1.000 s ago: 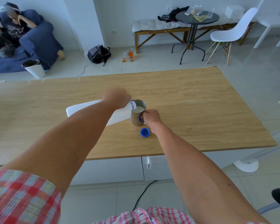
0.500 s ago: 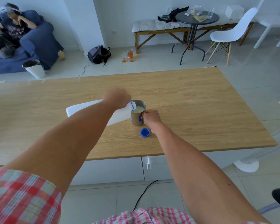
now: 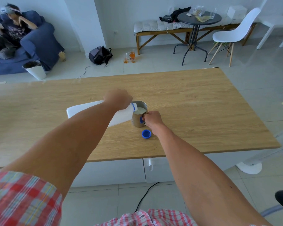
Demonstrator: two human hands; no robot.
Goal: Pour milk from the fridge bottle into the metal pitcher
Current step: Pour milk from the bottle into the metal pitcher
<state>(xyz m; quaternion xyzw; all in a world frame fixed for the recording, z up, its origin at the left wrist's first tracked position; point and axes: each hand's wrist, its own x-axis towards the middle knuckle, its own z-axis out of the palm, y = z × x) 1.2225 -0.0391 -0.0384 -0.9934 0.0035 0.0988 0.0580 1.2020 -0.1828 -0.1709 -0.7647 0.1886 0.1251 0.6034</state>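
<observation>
White milk fills much of the metal pitcher [image 3: 139,117], and I can see its pale surface just under the rim. That pitcher stands upright on the wooden desk [image 3: 194,108], a little toward my side of the middle. Tipped right over it is the white plastic bottle [image 3: 121,117], lying almost level, its blue-ringed neck resting at the pitcher's left rim and its flat base pointing away to my left. My left hand [image 3: 118,98] is wrapped over the top of the bottle near the shoulder, fingers closed round it, knuckles up. My right hand [image 3: 152,119] is closed on the pitcher's handle at its right side, holding it steady; a blue reflection shows on the pitcher's wall beside my fingers. So the two hands sit close together, one on each vessel, not touching each other.

Just in front of the pitcher, near my right wrist, the blue cap [image 3: 146,133] lies on the desk with its open side up, apart from both bottle and pitcher.

Further out, beyond the far edge of the desk, I see a backpack [image 3: 100,55] on the tiled floor, a white chair [image 3: 234,32] by a round black table [image 3: 198,19], and someone sitting in a blue armchair [image 3: 39,43] at far left.
</observation>
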